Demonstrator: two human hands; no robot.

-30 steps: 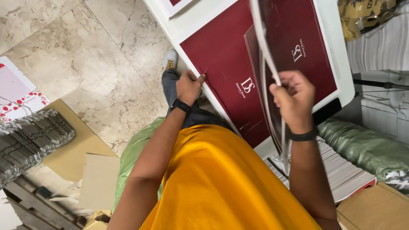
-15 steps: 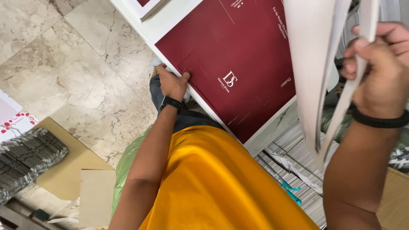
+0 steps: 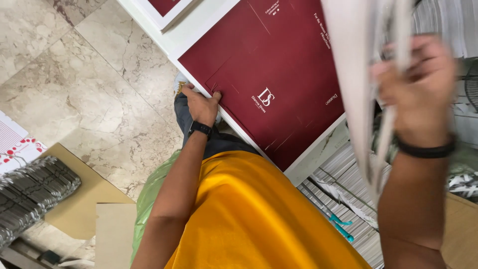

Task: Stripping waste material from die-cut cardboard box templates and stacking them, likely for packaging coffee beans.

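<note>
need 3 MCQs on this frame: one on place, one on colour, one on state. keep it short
1. Where does the left hand rest?
A. on the near corner of the dark red sheet
B. on the marble floor
C. on the cardboard stack

2. What colour is the shirt?
A. green
B. yellow-orange
C. white

3. What is the state of the right hand?
A. open and empty
B. flat on the table
C. raised, gripping flat sheets

Answers:
1 A: the fingers sit on the sheet's corner at the white table edge.
2 B: the torso below the arms is yellow-orange.
3 C: the fingers wrap pale sheets held up edge-on, blurred.
</note>
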